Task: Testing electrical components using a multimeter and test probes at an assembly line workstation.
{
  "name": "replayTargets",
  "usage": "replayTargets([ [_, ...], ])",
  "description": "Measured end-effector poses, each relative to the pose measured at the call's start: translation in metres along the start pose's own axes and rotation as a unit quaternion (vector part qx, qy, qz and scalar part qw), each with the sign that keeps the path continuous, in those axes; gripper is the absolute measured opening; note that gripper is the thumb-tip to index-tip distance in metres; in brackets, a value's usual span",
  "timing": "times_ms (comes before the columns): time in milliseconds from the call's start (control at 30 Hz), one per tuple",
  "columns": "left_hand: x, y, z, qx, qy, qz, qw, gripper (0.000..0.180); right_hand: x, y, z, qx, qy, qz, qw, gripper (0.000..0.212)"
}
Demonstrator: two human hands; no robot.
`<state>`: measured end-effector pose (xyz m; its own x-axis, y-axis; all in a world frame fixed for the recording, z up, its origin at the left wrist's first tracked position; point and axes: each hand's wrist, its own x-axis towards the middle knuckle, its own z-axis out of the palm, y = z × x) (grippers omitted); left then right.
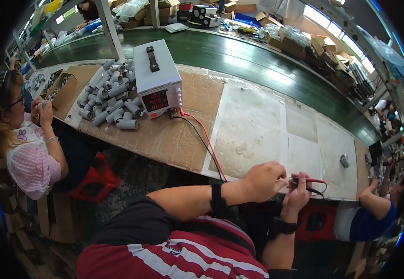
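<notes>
probes (pixel 315 180), red and black, lie in our right hand (pixel 297 197), its fingers bent shut around them. our left hand (pixel 264 181) is just left of them, curled; we cannot tell whether its fingertips pinch anything. the white box (pixel 158 74) stands well apart, farther left on the table (pixel 253 125).

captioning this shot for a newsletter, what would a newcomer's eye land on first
Probably the white instrument box with glowing red digits, standing left of centre on the long table. Against its left side spreads a heap of grey tube pieces. At the near edge, right of centre, the person's right hand grips red and black leads.
</notes>
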<state>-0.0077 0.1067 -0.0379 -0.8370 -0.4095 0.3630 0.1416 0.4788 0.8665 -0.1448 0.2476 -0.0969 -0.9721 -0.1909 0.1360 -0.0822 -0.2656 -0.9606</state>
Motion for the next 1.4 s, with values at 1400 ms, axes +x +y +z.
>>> replayTargets([
  [1400, -0.054, -0.01, -0.031, 0.011, -0.013, -0.067, 0.998, 0.014, -0.063, 0.01, 0.036, 0.209, -0.183, 0.203, 0.939, 0.015],
])
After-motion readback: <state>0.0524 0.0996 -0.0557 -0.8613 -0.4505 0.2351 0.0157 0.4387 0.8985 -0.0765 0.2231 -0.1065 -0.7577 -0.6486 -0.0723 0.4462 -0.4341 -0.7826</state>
